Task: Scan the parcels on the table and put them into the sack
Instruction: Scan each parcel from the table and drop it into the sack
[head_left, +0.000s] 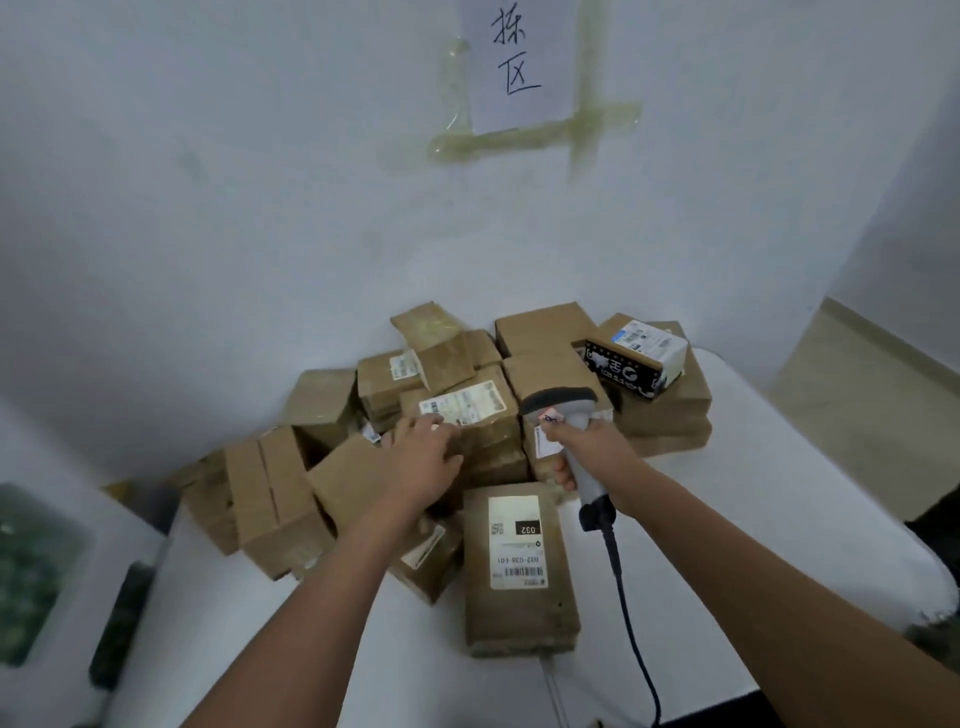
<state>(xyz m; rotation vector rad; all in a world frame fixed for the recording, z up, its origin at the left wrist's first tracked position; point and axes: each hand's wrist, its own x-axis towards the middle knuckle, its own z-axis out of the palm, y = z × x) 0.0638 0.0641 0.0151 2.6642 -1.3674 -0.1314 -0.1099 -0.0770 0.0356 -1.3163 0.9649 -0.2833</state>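
Several brown cardboard parcels are piled on the white table (753, 519) against the wall. My left hand (423, 457) reaches into the pile and rests on a labelled parcel (470, 410) near the middle, fingers spread over its near edge. My right hand (592, 447) grips a grey handheld scanner (563, 408), its head pointing toward that parcel's label. The scanner's black cable (631, 623) hangs down toward me. A flat parcel with a white "032" label (517, 566) lies nearest to me. No sack is in view.
A black-and-white printed box (631, 358) sits on top of the pile at the right. A paper sign (519, 62) is taped to the wall above. A white device with a dark green panel (31, 577) stands at the left, off the table.
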